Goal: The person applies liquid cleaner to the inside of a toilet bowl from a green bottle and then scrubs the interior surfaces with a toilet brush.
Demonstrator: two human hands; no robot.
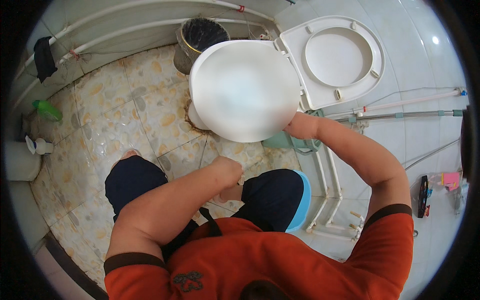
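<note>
A white toilet stands before me, its bowl interior blurred over in the picture. Its seat is raised, with the lid showing through the ring. My right hand reaches to the bowl's right edge, near the hinge side; the fingertips are hidden by the blurred area, so any grip there is unclear. Lower down, my left hand hangs in front of my knees with its fingers curled. A small pale bit shows by those fingers, too unclear to name.
A lined waste bin stands behind the toilet. A pale green plastic container is at its right. A light-blue basin sits beside my right knee. Leftward are a green bottle and a white pump bottle. Pipes line the wall.
</note>
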